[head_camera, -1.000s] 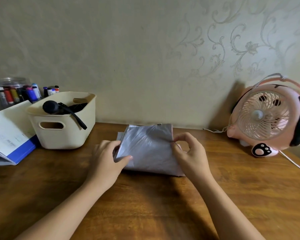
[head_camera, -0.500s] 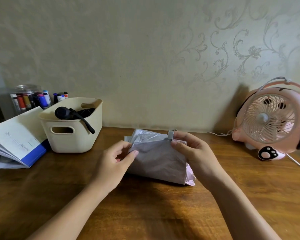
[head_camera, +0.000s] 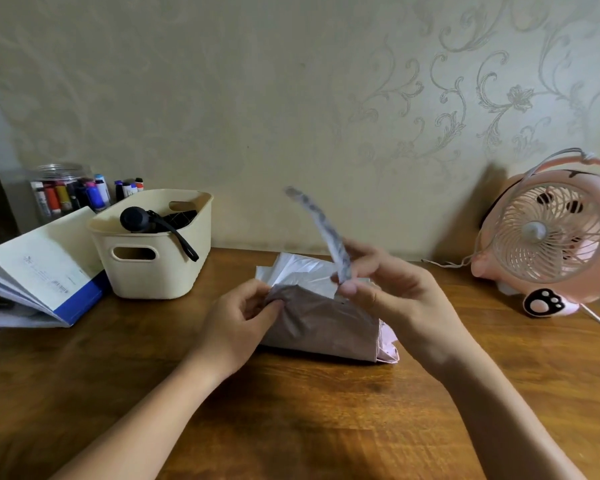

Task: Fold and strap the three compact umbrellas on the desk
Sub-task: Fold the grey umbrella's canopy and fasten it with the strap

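Pink compact umbrella (head_camera: 323, 322), folded flat with its silver lining showing at the top, lying on the counter (head_camera: 291, 410) near the middle of the back edge. Left hand (head_camera: 236, 320) pinches the fabric at the umbrella's left end. Right hand (head_camera: 392, 292) pinches the strap (head_camera: 321, 226) between thumb and fingers, the strap standing up and blurred. Back left: cream basket (head_camera: 160, 275) containing a black umbrella (head_camera: 136, 220). Back right: pink fan (head_camera: 548, 233).

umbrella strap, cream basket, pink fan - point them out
umbrella strap (head_camera: 323, 230): head view, middle of the raised strip.
cream basket (head_camera: 167, 271): head view, front wall.
pink fan (head_camera: 534, 232): head view, hub of the grille.
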